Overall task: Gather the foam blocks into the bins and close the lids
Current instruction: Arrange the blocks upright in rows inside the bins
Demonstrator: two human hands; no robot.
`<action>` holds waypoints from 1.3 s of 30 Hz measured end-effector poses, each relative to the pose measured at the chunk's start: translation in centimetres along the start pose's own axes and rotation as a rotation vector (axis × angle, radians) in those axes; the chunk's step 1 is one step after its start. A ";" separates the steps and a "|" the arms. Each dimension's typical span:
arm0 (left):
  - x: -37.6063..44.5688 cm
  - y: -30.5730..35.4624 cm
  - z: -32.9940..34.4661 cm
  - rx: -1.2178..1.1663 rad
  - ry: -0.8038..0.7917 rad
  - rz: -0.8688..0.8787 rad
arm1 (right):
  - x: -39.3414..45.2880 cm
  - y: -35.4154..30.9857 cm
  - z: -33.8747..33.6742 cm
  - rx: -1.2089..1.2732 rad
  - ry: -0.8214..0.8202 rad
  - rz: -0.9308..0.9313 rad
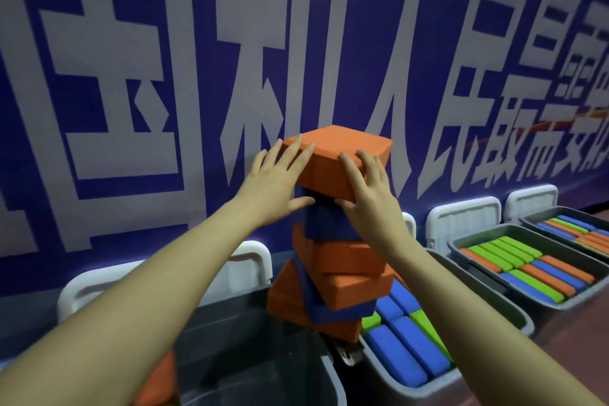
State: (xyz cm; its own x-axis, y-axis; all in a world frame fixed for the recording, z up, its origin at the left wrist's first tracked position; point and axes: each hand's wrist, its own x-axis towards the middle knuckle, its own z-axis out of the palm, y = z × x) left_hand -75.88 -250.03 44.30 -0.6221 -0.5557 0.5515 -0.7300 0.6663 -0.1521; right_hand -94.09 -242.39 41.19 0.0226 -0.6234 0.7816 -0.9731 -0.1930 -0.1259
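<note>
A big blue banner (99, 76) fills the wall behind everything, with huge white Chinese writing on it; the signs 和 and 人民 can be read, and smaller white signs at the far right are too blurry to read. Under the banner stands a row of grey bins with white lids (463, 224) tipped up against the wall. The near left bin (257, 366) is dark inside, with an orange block just showing behind the left arm. The next bin (392, 379) holds blue and green blocks lying side by side. Two more bins (527, 300) further right are packed with orange, green and blue blocks in neat rows. Between the two near bins rises a wobbly tower of foam blocks (333, 283), orange and blue ones piled crookedly, some tilted. At the very top sits an orange top block (339, 155). Both hands are on it, one on each side. The left hand (273, 181) lies flat against its left side with straight fingers. The right hand (369, 188) curls its fingers over the right front edge, with the thumb tucked under the block.
</note>
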 end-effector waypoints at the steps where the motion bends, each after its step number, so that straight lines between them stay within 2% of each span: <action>1: -0.1 -0.5 -0.3 0.032 0.036 0.014 | 0.1 -0.1 -0.1 0.042 0.029 -0.036; 5: -1.3 -3.1 -1.5 0.211 0.268 0.148 | 0.6 -1.4 0.2 0.139 0.044 -0.196; 8: -3.0 -5.5 -2.0 0.306 0.384 0.275 | 1.1 -3.3 0.8 0.203 0.037 -0.248; 12: -5.1 -7.8 -3.1 0.396 0.445 0.307 | 1.9 -5.1 1.4 0.261 0.011 -0.336; 15: -6.5 -8.1 -2.9 0.423 0.449 0.316 | 1.6 -5.3 2.3 0.261 -0.004 -0.315; 17: -7.4 -7.6 -1.9 0.381 0.440 0.213 | 1.0 -4.2 3.0 0.202 -0.029 -0.242; 19: -8.1 -6.8 -0.8 0.286 0.409 0.025 | 0.0 -2.0 3.9 0.063 -0.083 -0.143; 22: -8.9 -5.5 1.1 0.224 0.277 -0.193 | -1.7 0.7 4.6 -0.138 -0.178 -0.069; 24: -9.1 -4.6 2.4 0.220 0.219 -0.257 | -2.4 1.4 5.0 -0.240 -0.211 -0.085; 29: -8.9 -2.7 5.0 0.178 0.191 -0.361 | -2.0 1.1 5.8 -0.341 -0.228 -0.082; 33: -8.9 -2.8 5.0 0.198 0.225 -0.374 | -1.6 0.4 5.5 -0.368 -0.137 -0.152; 39: -11.2 -5.1 2.3 0.228 0.310 -0.430 | 0.5 -4.2 4.8 -0.230 0.173 -0.323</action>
State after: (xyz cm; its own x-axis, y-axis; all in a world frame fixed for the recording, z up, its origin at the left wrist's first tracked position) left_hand -65.81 -248.33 37.00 -0.1695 -0.5584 0.8121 -0.9629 0.2694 -0.0157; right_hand -88.92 -245.48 39.16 0.3151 -0.4186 0.8518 -0.9484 -0.1711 0.2668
